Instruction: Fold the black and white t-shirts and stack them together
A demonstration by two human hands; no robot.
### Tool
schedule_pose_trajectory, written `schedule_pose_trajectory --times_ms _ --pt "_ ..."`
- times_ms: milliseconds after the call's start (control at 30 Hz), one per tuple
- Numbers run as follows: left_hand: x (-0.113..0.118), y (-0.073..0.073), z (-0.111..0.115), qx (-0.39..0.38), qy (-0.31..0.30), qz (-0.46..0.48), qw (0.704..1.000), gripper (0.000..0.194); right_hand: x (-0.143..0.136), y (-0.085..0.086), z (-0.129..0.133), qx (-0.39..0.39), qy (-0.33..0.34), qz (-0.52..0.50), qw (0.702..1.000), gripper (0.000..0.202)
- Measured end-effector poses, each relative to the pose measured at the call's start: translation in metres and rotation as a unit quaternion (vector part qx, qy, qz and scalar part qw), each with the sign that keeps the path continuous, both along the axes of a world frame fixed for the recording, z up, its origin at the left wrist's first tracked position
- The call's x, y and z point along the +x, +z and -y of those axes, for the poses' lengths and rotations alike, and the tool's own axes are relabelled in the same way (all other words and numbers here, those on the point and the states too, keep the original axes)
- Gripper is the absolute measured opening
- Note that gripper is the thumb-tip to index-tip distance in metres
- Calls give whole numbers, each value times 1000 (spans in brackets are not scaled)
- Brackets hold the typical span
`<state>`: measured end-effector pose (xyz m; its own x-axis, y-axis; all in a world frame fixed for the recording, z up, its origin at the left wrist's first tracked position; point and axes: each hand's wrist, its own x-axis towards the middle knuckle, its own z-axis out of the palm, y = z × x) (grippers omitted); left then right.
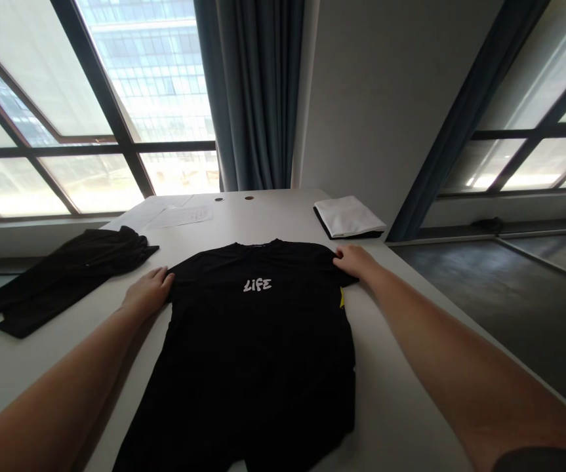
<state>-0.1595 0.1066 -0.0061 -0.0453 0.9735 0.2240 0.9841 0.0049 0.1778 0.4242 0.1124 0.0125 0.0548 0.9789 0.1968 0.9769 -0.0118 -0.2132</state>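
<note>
A black T-shirt (263, 347) lies spread out on the white table, its collar at the far end and its hem toward me. White lettering crosses its upper chest, and a bit of yellow shows by the right side below the sleeve. At the left sleeve, my left hand (149, 290) is closed on the cloth edge, with its fingertips partly hidden. My right hand (355, 260) pinches the end of the right sleeve between thumb and fingers. Both arms reach forward, one on each side of the shirt.
On the left lies a dark, loosely folded garment (76, 269). Folded white cloth (349, 216) rests on something black at the table's far right. Papers (179, 216) lie at the back left of the table (263, 216). Windows, curtains and a wall stand beyond.
</note>
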Motion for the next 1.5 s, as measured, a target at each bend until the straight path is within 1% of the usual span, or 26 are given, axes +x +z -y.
schedule_pose_trajectory --times_ms 67,100,133,167,233,300,367,433,533,600,667,767,867,967,1033,1100,1133,1200,1267,1300,1333,1367,1400,1433,1500 --pt "-2 2 -4 -5 70 -15 997 57 1 4 -2 -3 0 -28 1000 4" --pt "-4 2 -6 -13 92 -22 995 57 3 7 -2 -5 2 -42 999 4" --pt "-6 2 -9 -22 94 -25 995 54 5 9 -2 -6 4 -53 999 4" --pt "-8 2 -12 -29 82 -24 996 49 7 12 -2 -11 8 -70 997 6" --pt "-11 1 -16 -25 57 -3 998 41 13 15 -2 -40 22 -137 990 15" --pt "-11 1 -17 8 57 38 998 38 21 16 -2 -76 36 -226 971 30" --pt "-8 4 -14 45 72 89 992 38 29 15 -4 -73 34 -277 958 42" --pt "-5 7 -9 73 75 136 985 39 35 11 -8 -16 12 -257 966 46" --pt "-1 12 -3 99 70 192 974 41 37 3 -12 71 -11 -172 983 41" --pt "-1 13 -1 114 76 202 970 40 34 -1 -12 93 -5 -101 991 36" --pt "-2 13 -1 123 80 197 969 38 28 -2 -10 98 4 -34 995 33" --pt "-3 11 -3 145 61 184 970 35 16 3 -3 124 22 50 991 30" --pt "1 14 1 188 8 142 972 32 -6 12 6 157 69 86 981 27" --pt "18 23 15 207 -41 74 975 28 -39 24 24 124 157 77 977 24" --pt "37 31 34 178 -94 36 979 27 -64 33 47 89 215 58 971 21" --pt "59 39 64 105 -196 16 975 28 -86 42 82 47 276 24 960 19" --pt "69 43 84 59 -254 8 965 29 -95 47 103 6 325 1 946 17" --pt "88 53 130 -30 -370 -13 929 27 -108 53 149 -73 413 -54 906 16" --pt "99 62 180 -90 -429 12 899 22 -114 54 196 -135 470 -94 867 20" --pt "101 66 205 -116 -456 29 882 20 -114 52 216 -152 493 -99 851 25" --pt "101 68 227 -142 -480 40 865 20 -114 49 234 -160 503 -95 844 29" --pt "99 68 246 -159 -488 41 857 21 -112 45 249 -158 503 -85 845 31" --pt "95 66 262 -163 -476 35 864 22 -110 40 260 -153 493 -75 853 36" --pt "90 62 274 -157 -454 27 877 23 -107 36 269 -145 480 -66 863 39" --pt "78 51 289 -128 -394 14 910 16 -100 33 278 -127 463 -58 875 40"
